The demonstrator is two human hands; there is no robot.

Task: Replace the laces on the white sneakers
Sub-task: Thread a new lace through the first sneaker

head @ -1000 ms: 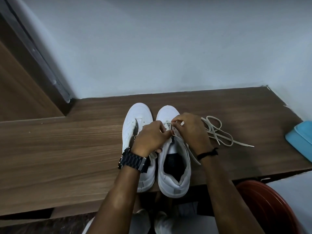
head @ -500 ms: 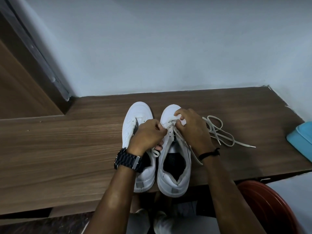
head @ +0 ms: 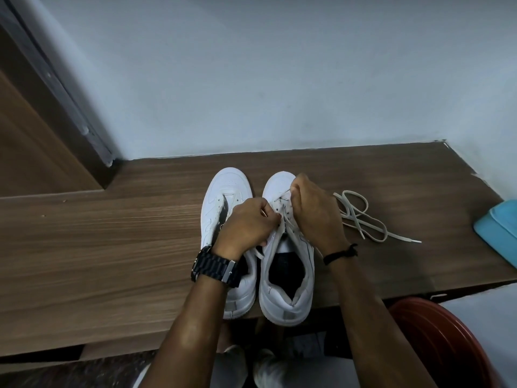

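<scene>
My left hand [head: 247, 224] and right hand [head: 313, 210] pinch the lace [head: 285, 198] over the right sneaker's [head: 288, 275] eyelets; the left sneaker [head: 221, 197] sits beside it at nine o'clock, a loose lace [head: 363, 217] at three, on the wooden bench [head: 112, 247].

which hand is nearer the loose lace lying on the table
Right. The right hand works at the right sneaker, directly beside the loose lace. The left hand is farther off, on the other side of that sneaker.
</scene>
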